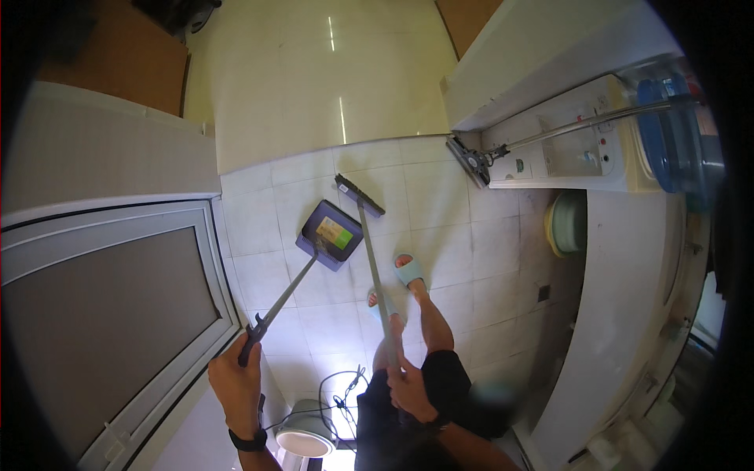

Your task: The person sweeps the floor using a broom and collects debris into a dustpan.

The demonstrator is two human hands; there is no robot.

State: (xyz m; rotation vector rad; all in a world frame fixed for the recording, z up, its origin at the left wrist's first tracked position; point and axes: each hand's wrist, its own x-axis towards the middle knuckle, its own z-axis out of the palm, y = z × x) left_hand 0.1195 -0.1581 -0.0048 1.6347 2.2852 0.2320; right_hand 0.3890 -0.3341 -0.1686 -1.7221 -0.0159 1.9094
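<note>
My left hand [235, 380] is closed around the dark grip of a long-handled dustpan [313, 226]. Its purple-grey pan rests on the tiled floor with a yellow and green label inside, and some debris shows near the base of the handle. In my right hand [410, 390] is the grey pole of a broom [374, 277]. The broom head [359, 194], with dark bristles, is on the tiles just beyond the pan's upper right corner, apart from it. Both my feet, in pale green slippers [409, 269], stand to the right of the dustpan.
A floor-cleaner head [469, 162] with a metal tube leans against a white water dispenser [568, 141] bearing a blue bottle [665, 135]. Basins [568, 224] sit under the counter at right. A bucket [306, 433] and a looped black cable [340, 402] are near my legs. A framed door [118, 318] stands left.
</note>
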